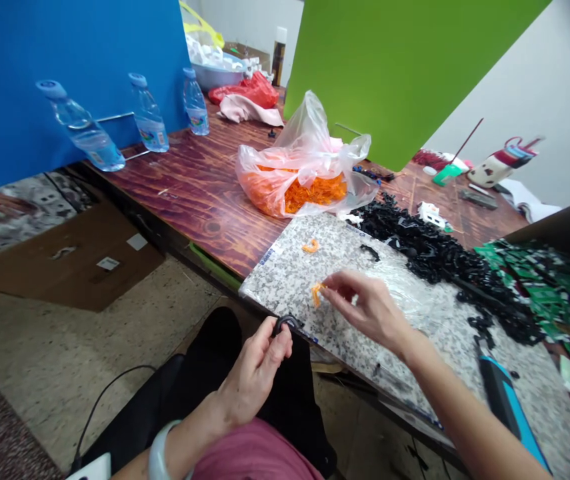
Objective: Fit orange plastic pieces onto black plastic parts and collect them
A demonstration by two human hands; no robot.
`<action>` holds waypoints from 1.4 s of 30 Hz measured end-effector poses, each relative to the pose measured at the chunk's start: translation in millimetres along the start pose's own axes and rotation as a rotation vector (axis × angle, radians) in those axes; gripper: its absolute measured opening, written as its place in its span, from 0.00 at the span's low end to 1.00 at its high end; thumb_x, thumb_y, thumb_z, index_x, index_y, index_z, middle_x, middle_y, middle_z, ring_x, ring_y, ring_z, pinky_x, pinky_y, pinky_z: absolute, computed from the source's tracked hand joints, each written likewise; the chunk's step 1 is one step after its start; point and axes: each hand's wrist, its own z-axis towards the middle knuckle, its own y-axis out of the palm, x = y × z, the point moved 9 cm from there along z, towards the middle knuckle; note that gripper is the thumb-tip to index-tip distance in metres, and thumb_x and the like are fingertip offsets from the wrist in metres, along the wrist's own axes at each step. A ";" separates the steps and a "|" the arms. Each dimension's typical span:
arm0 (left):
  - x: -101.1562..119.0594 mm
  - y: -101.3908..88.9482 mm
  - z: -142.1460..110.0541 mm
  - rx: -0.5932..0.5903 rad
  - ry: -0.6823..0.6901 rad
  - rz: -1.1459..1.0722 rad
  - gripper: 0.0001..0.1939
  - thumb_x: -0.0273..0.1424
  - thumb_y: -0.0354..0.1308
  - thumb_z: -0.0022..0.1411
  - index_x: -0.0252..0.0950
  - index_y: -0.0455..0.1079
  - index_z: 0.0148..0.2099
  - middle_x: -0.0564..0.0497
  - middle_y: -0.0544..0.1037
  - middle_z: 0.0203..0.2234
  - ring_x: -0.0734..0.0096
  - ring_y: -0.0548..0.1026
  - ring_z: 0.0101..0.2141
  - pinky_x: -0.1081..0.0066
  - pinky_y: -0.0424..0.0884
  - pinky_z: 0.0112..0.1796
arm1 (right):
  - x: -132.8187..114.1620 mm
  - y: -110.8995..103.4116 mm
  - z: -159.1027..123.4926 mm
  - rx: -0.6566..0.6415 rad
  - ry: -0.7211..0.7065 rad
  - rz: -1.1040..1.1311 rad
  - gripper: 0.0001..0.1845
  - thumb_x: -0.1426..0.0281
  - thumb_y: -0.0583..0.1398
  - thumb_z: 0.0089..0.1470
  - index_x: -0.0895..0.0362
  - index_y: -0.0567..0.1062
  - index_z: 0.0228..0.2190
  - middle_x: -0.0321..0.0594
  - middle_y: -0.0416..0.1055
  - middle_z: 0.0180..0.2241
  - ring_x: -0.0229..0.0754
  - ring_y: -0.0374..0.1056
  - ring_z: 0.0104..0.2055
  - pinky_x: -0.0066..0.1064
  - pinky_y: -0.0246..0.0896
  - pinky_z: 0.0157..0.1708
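Observation:
My left hand point(257, 367) is closed around a small curved black plastic part point(289, 323), just off the front edge of the speckled board. Above the board, my right hand point(362, 303) pinches a small orange plastic piece point(317, 293) between thumb and fingertips. Another curved orange piece point(310, 246) lies on the board point(277, 280) a little farther back. Beside it to the right is a single black part point(369, 253). A large heap of similar black parts point(429, 243) spreads along the board's far right side.
A clear plastic bag point(309, 180) of orange pieces sits behind the board. Water bottles point(152, 123) stand at the back left. A blue and black tool point(509, 407) lies at right, near green parts point(519, 280). Another person's hand point(2, 203) shows at far left.

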 end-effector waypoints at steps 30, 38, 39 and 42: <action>18.2 11.4 -2.1 -0.012 0.178 0.273 0.12 0.33 0.40 0.70 0.38 0.59 0.35 0.55 0.66 0.26 0.73 0.66 0.27 0.72 0.63 0.32 | -48.6 17.9 -48.7 0.241 0.008 0.228 0.03 0.76 0.59 0.56 0.57 0.72 0.32 0.38 0.71 0.28 0.35 0.66 0.28 0.25 0.61 0.28; 19.1 10.9 -4.3 -0.011 0.214 0.345 0.12 0.32 0.41 0.70 0.37 0.59 0.34 0.53 0.67 0.27 0.71 0.68 0.29 0.71 0.63 0.33 | -49.0 21.0 -48.1 0.220 0.016 0.222 0.03 0.76 0.59 0.56 0.58 0.73 0.32 0.38 0.71 0.28 0.35 0.66 0.28 0.25 0.60 0.28; 18.9 10.8 -4.3 -0.011 0.212 0.347 0.12 0.32 0.40 0.70 0.37 0.59 0.34 0.53 0.67 0.26 0.71 0.68 0.29 0.71 0.63 0.33 | -48.8 21.5 -48.1 0.219 0.018 0.223 0.03 0.76 0.59 0.56 0.58 0.73 0.31 0.38 0.71 0.28 0.35 0.66 0.28 0.25 0.60 0.28; 18.8 10.2 -4.5 -0.013 0.208 0.334 0.12 0.32 0.40 0.70 0.37 0.59 0.34 0.54 0.67 0.26 0.72 0.67 0.28 0.71 0.63 0.33 | -48.6 20.7 -48.3 0.218 0.026 0.237 0.03 0.76 0.59 0.56 0.57 0.72 0.32 0.38 0.71 0.28 0.35 0.65 0.28 0.25 0.60 0.28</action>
